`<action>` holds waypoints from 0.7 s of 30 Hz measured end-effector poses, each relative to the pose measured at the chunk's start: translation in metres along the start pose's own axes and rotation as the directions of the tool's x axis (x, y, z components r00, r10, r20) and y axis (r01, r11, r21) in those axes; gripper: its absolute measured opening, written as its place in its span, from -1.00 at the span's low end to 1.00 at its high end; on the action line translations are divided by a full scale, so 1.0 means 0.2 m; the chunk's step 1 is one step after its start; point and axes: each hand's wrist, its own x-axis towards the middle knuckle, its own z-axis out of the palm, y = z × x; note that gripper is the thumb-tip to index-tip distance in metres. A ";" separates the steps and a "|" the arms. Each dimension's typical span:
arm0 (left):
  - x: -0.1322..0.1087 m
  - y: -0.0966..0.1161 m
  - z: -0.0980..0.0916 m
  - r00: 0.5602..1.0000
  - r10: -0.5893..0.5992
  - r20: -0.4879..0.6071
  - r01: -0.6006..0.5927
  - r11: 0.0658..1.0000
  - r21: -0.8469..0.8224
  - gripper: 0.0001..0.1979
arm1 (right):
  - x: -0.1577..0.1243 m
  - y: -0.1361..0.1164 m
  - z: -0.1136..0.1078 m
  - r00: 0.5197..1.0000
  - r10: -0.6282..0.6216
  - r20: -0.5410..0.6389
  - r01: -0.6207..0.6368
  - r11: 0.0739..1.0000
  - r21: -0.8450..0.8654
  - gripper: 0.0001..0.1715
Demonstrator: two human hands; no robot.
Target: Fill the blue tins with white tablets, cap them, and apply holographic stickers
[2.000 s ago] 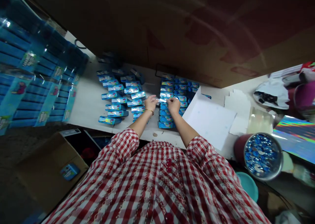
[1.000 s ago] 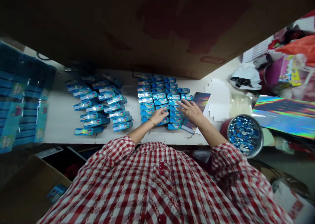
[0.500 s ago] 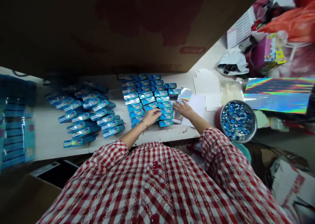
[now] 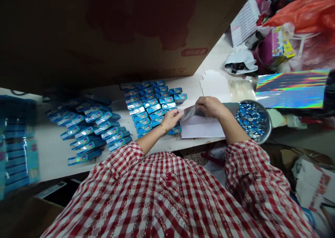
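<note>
A thin clear plastic sheet (image 4: 188, 113) is stretched between my hands, above a white paper sheet (image 4: 201, 128). My left hand (image 4: 171, 119) pinches its left corner, over the right edge of the rows of blue packs (image 4: 153, 108). My right hand (image 4: 209, 106) has its fingers closed on the sheet's other side, with the fingertips partly hidden. More blue packs (image 4: 104, 127) stand in slanted rows on the left of the white table (image 4: 52, 168).
A large cardboard box (image 4: 131, 63) overhangs the back of the table. At the right are a metal bowl (image 4: 269, 126) of blue and silver pieces, a shiny rainbow sheet (image 4: 290, 91), white card (image 4: 214, 84) and a white bag (image 4: 240, 60). Blue packs in clear wrap (image 4: 18, 151) lie far left.
My right hand has lifted off the table surface, moved right and closed on the clear sheet. My left hand has moved right from the packs to the sheet. The view has shifted slightly.
</note>
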 end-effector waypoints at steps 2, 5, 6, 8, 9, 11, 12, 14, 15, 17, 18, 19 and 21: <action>0.05 -0.03 0.01 0.992 -0.074 -0.101 0.066 0.995 -0.073 -0.74 | 0.06 -0.04 0.03 0.994 -0.051 -0.095 0.054 0.998 0.031 -0.71; 0.08 -0.03 0.00 0.982 -0.105 -0.159 0.077 0.983 -0.169 -0.72 | 0.12 -0.11 0.12 0.949 -0.198 -0.246 0.211 0.977 0.028 -0.59; 0.09 -0.02 0.00 0.980 -0.109 -0.166 0.074 0.976 -0.202 -0.71 | 0.13 -0.12 0.16 0.929 -0.235 -0.285 0.252 0.967 0.024 -0.57; 0.09 0.00 0.00 0.977 -0.132 -0.168 0.083 0.959 -0.270 -0.68 | 0.14 -0.14 0.22 0.897 -0.269 -0.352 0.296 0.955 0.025 -0.56; 0.09 0.02 0.01 0.975 -0.147 -0.163 0.092 0.948 -0.303 -0.67 | 0.14 -0.14 0.25 0.883 -0.272 -0.383 0.307 0.951 0.030 -0.55; 0.08 0.04 0.02 0.975 -0.169 -0.146 0.107 0.929 -0.355 -0.65 | 0.14 -0.13 0.30 0.858 -0.275 -0.433 0.327 0.944 0.047 -0.55; 0.08 0.04 0.03 0.975 -0.174 -0.141 0.110 0.920 -0.375 -0.65 | 0.14 -0.12 0.32 0.851 -0.276 -0.447 0.336 0.940 0.057 -0.55; 0.08 0.05 0.05 0.974 -0.184 -0.136 0.113 0.905 -0.409 -0.65 | 0.14 -0.10 0.34 0.850 -0.269 -0.452 0.339 0.938 0.079 -0.56; 0.08 0.06 0.05 0.973 -0.187 -0.136 0.114 0.899 -0.422 -0.66 | 0.14 -0.10 0.35 0.855 -0.258 -0.449 0.331 0.939 0.091 -0.56; 0.10 0.06 0.06 0.971 -0.191 -0.144 0.112 0.895 -0.432 -0.69 | 0.15 -0.09 0.35 0.866 -0.231 -0.444 0.310 0.944 0.115 -0.55; 0.12 0.06 0.06 0.969 -0.192 -0.155 0.109 0.898 -0.426 -0.71 | 0.15 -0.10 0.35 0.869 -0.219 -0.443 0.300 0.946 0.122 -0.55; 0.13 0.06 0.06 0.966 -0.196 -0.170 0.110 0.902 -0.418 -0.73 | 0.15 -0.10 0.35 0.871 -0.203 -0.447 0.285 0.950 0.125 -0.55; 0.18 0.05 0.04 0.954 -0.208 -0.216 0.113 0.916 -0.384 -0.77 | 0.14 -0.13 0.34 0.870 -0.167 -0.463 0.249 0.961 0.122 -0.54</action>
